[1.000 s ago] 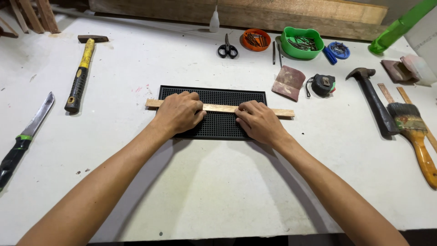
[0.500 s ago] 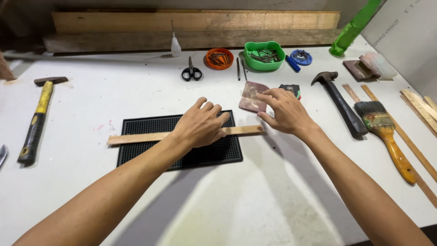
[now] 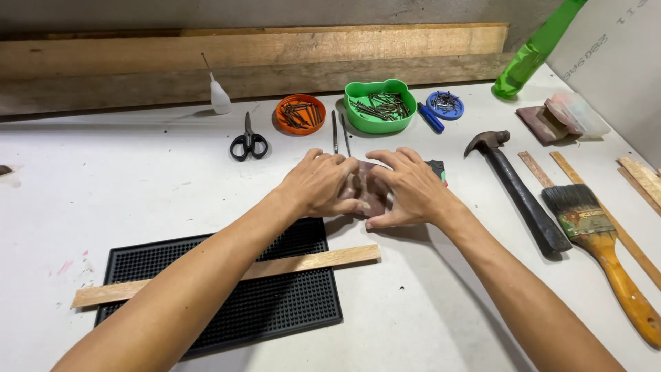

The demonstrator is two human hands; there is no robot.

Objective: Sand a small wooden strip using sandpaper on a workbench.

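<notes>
Both of my hands meet over a reddish-brown piece of sandpaper [image 3: 365, 191] in the middle of the white table. My left hand [image 3: 319, 183] and my right hand [image 3: 406, 187] each grip an edge of it, fingers curled. Most of the sheet is hidden under my fingers. Nearer to me, a thin wooden strip [image 3: 310, 262] lies across a black rubber mat [image 3: 275, 303], with my left forearm passing over it. Neither hand touches the strip.
Behind my hands stand an orange bowl [image 3: 300, 114] and a green bowl [image 3: 380, 105] of nails, a blue lid [image 3: 445, 105], scissors [image 3: 248, 142] and a small white bottle [image 3: 219, 100]. To the right lie a hammer [image 3: 520, 189], a paintbrush [image 3: 599, 241] and wooden strips [image 3: 644, 180].
Both hands left the wooden strip and moved to the sandpaper behind the mat; the right went first, then the left. They now hold the sandpaper. The view shifted right.
</notes>
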